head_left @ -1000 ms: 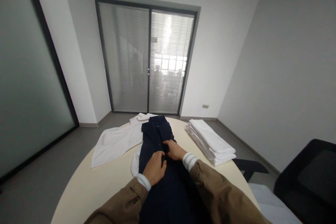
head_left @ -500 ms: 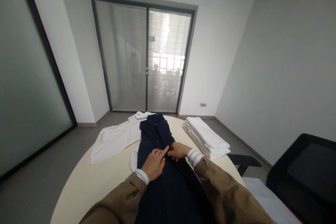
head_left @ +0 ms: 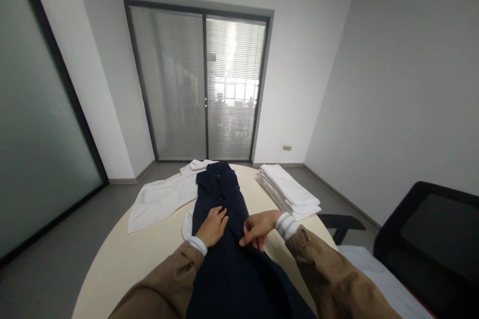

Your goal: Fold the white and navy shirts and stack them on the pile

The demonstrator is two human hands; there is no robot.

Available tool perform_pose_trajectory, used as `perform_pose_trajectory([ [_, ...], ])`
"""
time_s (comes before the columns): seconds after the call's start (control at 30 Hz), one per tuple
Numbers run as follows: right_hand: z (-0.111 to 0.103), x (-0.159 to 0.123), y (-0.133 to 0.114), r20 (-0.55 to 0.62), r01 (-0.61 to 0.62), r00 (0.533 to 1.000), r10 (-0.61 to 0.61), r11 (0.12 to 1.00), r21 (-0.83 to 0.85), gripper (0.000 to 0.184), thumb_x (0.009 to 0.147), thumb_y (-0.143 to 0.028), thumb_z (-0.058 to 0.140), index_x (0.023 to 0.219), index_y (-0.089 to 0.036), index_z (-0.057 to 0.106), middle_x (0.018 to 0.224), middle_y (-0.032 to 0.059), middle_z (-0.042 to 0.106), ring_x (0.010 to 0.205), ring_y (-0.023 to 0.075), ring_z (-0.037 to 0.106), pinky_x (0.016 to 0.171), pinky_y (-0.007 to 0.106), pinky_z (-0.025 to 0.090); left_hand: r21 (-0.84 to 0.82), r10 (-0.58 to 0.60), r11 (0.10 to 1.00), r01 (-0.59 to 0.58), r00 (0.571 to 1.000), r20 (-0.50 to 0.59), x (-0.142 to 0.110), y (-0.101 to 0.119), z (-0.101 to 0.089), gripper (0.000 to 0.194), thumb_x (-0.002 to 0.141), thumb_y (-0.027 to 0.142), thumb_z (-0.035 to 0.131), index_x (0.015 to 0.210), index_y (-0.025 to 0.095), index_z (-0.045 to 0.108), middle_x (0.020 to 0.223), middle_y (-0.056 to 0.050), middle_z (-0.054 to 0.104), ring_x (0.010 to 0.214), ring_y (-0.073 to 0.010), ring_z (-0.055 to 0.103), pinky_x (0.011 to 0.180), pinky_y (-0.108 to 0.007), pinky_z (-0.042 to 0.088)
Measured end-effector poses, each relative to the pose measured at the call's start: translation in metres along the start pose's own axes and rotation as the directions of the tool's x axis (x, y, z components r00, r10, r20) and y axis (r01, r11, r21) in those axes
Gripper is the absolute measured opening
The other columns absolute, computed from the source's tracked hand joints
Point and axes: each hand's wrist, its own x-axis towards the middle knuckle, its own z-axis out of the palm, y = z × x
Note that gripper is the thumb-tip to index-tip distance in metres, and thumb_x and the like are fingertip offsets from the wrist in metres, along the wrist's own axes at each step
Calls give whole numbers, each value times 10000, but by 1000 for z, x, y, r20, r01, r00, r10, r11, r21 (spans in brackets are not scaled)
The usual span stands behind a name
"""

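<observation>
Head view: left hand [head_left: 212, 226] flat on navy shirt [head_left: 228, 259]; right hand [head_left: 257, 228] pinching it.

One head-worn camera looks forward and down, close over the table [head_left: 142, 259].

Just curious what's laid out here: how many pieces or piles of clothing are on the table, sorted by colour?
Dark navy: 1, the shirt under both hands.
White, spread out: 1, the white shirt beside it.
White, folded: 1 stack; its pieces cannot be counted.
Total: 3.
</observation>
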Motion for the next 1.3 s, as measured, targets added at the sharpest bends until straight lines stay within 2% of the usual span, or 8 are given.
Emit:
perform_pose_trajectory([
  [0.2, 29, -9, 14, 290, -84, 954, 69, 996, 40, 622, 341, -412, 961, 732, -165, 544, 662, 16, 694, 552, 153, 672, 537, 211, 530, 77, 32, 996, -33, 999, 19, -5, 3, 2, 581, 1000, 445, 355, 1414, 63, 498, 1469, -189, 471, 1399, -298, 377, 1171, -461, 311],
  [0.33, 38, -19, 23, 483, 62, 862, -153, 978, 201, 651, 488, -442, 926, 936, -185, 530, 755, -3, 717, 660, 154, 713, 659, 238, 564, 109, 23, 994, -28, 998, 50, -6, 4, 2, 624, 961, 446, 433, 1446, 55, 460, 1495, -196, 440, 1416, -318, 350, 1179, -462, 300],
  [0.4, 35, -27, 31, 377, 169, 888, -262, 950, 263, 539, 657, -481, 831, 1022, -183, 568, 781, 0, 711, 683, 139, 711, 650, 218, 541, 96, 23, 995, -28, 999, 47, -6, 2, 2, 614, 950, 410, 454, 1454, 58, 449, 1502, -196, 431, 1422, -312, 347, 1182, -454, 299],
  [0.5, 28, -30, 49, -182, 225, 961, -208, 971, 77, 337, 792, -441, 720, 955, -165, 615, 728, 7, 679, 614, 130, 665, 584, 216, 488, 55, 41, 998, -42, 999, 34, -6, -2, 3, 617, 936, 397, 485, 1459, 72, 441, 1515, -199, 413, 1433, -309, 339, 1180, -463, 305],
  [0.63, 25, -12, 69, -691, 76, 700, -181, 981, -180, 347, 850, -503, 644, 918, -163, 658, 879, 93, 724, 788, 194, 673, 699, 280, 465, 18, 59, 998, -60, 997, 53, -9, -4, 1, 586, 957, 434, 465, 1453, 123, 464, 1537, -180, 388, 1437, -299, 341, 1174, -472, 313],
  [0.93, 34, 40, 53, -840, 76, 506, -193, 981, -179, 254, 836, -401, 633, 997, -205, 646, 851, 36, 707, 781, 175, 634, 657, 259, 366, 191, -121, 966, 173, 959, -256, -13, -29, -15, 441, 910, 262, 543, 1326, 132, 604, 1466, -172, 453, 1340, -324, 444, 1127, -463, 367],
  [1.17, 25, 31, 41, -743, -21, 657, -132, 981, -192, 102, 705, -295, 681, 735, -205, 643, 759, 22, 681, 719, 170, 613, 606, 254, 339, 167, -220, 944, 283, 922, -317, -17, -39, -27, 379, 891, 312, 587, 1247, 216, 676, 1463, -148, 458, 1327, -340, 442, 1098, -483, 377],
  [1.3, 26, 31, 42, -802, -15, 552, -228, 959, -283, 217, 746, -391, 679, 869, -220, 624, 837, 34, 679, 782, 204, 627, 653, 283, 375, -5, -286, 955, 296, 918, -275, -12, -51, -35, 335, 871, 251, 592, 1183, 194, 701, 1393, -149, 533, 1289, -320, 489, 1097, -456, 374],
])
